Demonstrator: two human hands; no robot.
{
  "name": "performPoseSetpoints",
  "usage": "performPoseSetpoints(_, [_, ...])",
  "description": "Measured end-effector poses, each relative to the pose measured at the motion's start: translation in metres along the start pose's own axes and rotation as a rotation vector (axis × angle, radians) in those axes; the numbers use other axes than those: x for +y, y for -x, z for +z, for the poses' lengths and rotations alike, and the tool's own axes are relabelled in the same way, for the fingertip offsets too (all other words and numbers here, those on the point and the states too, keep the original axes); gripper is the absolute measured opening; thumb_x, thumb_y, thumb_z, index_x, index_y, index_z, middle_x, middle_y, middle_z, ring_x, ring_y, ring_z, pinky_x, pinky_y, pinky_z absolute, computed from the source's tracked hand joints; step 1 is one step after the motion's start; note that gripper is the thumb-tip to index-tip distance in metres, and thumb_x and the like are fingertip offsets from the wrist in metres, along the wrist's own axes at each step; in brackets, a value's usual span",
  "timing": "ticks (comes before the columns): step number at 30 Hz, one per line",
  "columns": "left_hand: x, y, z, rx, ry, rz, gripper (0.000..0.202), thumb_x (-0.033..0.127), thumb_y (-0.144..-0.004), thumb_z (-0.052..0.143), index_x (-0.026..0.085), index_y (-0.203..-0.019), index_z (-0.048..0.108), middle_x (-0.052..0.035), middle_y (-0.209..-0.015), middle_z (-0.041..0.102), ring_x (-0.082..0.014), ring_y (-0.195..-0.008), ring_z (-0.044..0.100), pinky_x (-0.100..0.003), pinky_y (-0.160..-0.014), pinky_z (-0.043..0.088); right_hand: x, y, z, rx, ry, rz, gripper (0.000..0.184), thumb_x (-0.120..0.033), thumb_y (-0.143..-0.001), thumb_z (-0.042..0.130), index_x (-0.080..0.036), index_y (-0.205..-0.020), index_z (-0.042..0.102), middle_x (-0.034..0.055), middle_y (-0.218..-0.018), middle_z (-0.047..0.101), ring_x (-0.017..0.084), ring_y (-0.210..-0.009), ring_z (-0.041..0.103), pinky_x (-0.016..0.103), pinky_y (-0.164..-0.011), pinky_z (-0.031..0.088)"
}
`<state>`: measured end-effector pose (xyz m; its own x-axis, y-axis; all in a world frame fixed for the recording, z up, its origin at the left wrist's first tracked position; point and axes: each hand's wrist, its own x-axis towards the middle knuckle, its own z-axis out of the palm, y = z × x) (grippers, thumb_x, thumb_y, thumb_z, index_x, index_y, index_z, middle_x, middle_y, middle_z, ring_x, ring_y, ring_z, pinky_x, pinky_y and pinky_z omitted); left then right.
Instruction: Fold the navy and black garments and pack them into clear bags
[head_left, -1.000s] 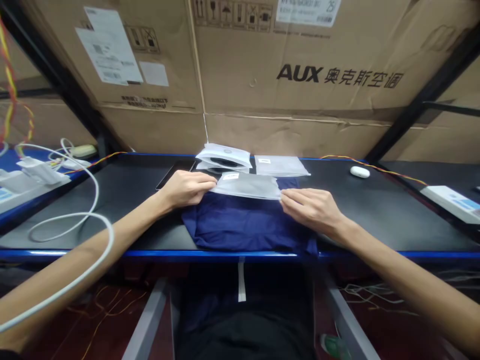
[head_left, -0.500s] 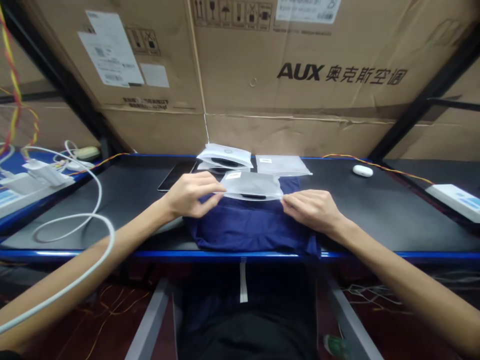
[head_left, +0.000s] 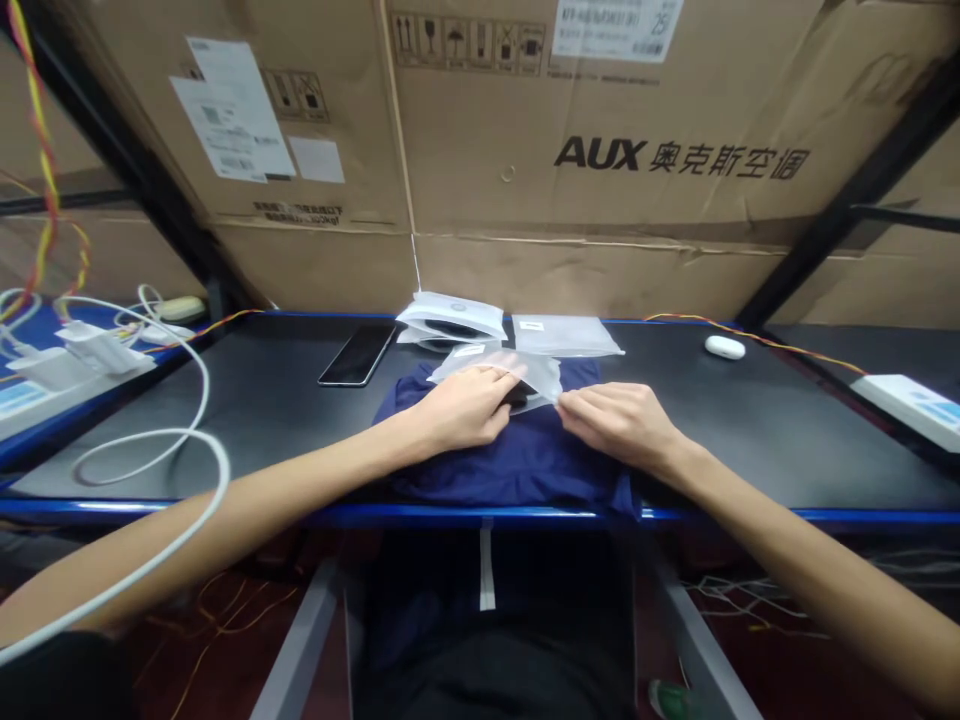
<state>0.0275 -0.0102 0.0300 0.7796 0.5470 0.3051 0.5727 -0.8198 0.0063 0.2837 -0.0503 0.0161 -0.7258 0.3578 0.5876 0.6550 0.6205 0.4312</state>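
Note:
A frosted translucent plastic bag (head_left: 541, 372) with a small white label lies in front of me on a folded dark blue cloth (head_left: 480, 470). My right hand (head_left: 611, 418) pinches the bag's right corner at its near edge. The fingers of my left hand (head_left: 472, 405) are stretched into the bag's raised mouth, their tips showing faintly through the film, with the thumb apart below them. Something dark (head_left: 517, 397) shows inside the mouth beside those fingers; its kind is hidden.
Behind stand other frosted bags, a gaping one with dark contents (head_left: 454, 318) and a flat one (head_left: 566, 336). A phone (head_left: 358, 355) lies left, a white earbud case (head_left: 724, 347) right. A white cable (head_left: 202, 390) loops over my left forearm. Large cardboard boxes (head_left: 600, 200) rise behind.
My left hand has let go of the bag's left corner and moved right, into its mouth. The bag's upper side has lifted. My right hand keeps its pinch.

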Motion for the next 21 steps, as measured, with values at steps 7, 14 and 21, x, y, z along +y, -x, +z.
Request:
performPoseSetpoints(7, [-0.005,-0.024,0.016,0.008,0.101,-0.106,0.058,0.027,-0.084,0.061,0.017,-0.14,0.05,-0.0138,-0.14,0.059,-0.0323,-0.128,0.057,-0.044,-0.106,0.05,-0.001,0.0,0.001,0.007,-0.038,-0.047,0.024,-0.02,-0.1,0.054,-0.018,-0.082,0.069,0.0,-0.074,0.076,0.012,-0.06,0.066,0.026,-0.061,0.043])
performPoseSetpoints(14, [-0.012,-0.018,0.018,-0.163,0.059,-0.087,0.041,0.016,-0.091,0.05,0.011,-0.13,0.059,-0.0161,-0.116,0.072,-0.0311,-0.107,0.07,-0.042,-0.095,0.056,0.0,0.005,0.005,-0.019,0.006,0.01,0.026,-0.02,-0.099,0.054,-0.019,-0.076,0.066,-0.0008,-0.069,0.074,0.012,-0.059,0.065,0.027,-0.06,0.04])
performPoseSetpoints(21, [-0.038,0.012,0.01,0.109,0.38,0.351,0.05,0.003,-0.084,0.048,0.015,-0.13,0.063,-0.0132,-0.139,0.064,-0.0258,-0.13,0.06,-0.041,-0.11,0.051,0.003,0.007,0.006,-0.075,0.039,0.078,0.025,-0.02,-0.099,0.054,-0.019,-0.076,0.065,-0.0022,-0.064,0.068,0.011,-0.058,0.063,0.028,-0.058,0.035])
